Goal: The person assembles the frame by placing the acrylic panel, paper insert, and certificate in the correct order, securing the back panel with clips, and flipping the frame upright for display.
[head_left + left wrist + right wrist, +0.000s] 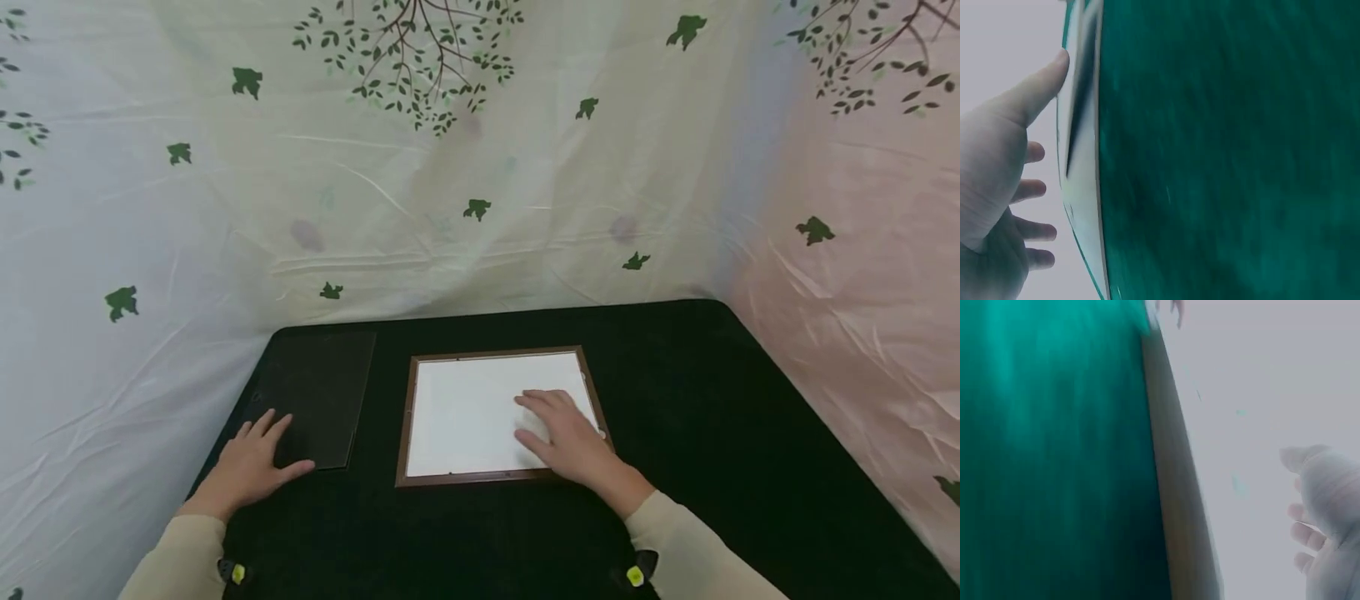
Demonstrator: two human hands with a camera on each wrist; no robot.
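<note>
A brown picture frame point(408, 417) with a white sheet point(465, 412) in it lies flat in the middle of the black table point(712, 392). My right hand point(562, 433) rests flat on the sheet's right part, fingers straight. Left of the frame lies a dark flat panel point(322, 383). My left hand point(251, 462) lies spread on the table at the panel's near left corner, thumb touching its near edge. In the left wrist view my left hand point(1004, 175) is open beside the panel's edge point(1082, 156). The right wrist view shows my right hand point(1322, 519) and the frame's edge point(1175, 487).
A pale cloth printed with green leaves and branches point(420, 167) hangs behind the table and along both sides. The table's right half is bare black cloth. Both sleeves are beige.
</note>
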